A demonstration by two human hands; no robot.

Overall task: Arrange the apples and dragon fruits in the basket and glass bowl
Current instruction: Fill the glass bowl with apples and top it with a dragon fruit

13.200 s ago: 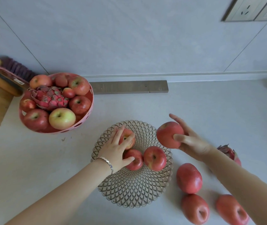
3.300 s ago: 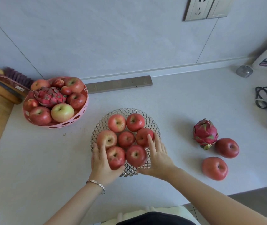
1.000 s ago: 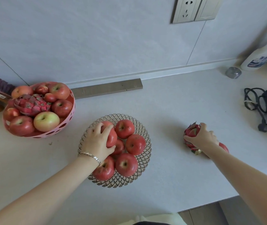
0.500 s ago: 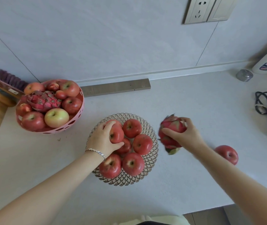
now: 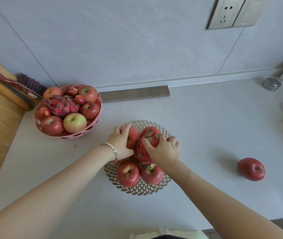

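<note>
The pink perforated basket (image 5: 68, 133) is full. My left hand (image 5: 122, 144) steadies a red apple (image 5: 133, 138) in the cut-glass bowl (image 5: 138, 188); my right hand (image 5: 165, 150) grips the pink scaly dragon fruit (image 5: 145, 149), settling it on top. Next: release gently, fetch the stray apple (image 5: 251, 169).

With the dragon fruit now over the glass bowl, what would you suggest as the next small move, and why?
Probably settle the dragon fruit down onto the apples in the glass bowl and release the right hand. The left hand steadies an apple beside it, and one apple waits on the counter.
</note>
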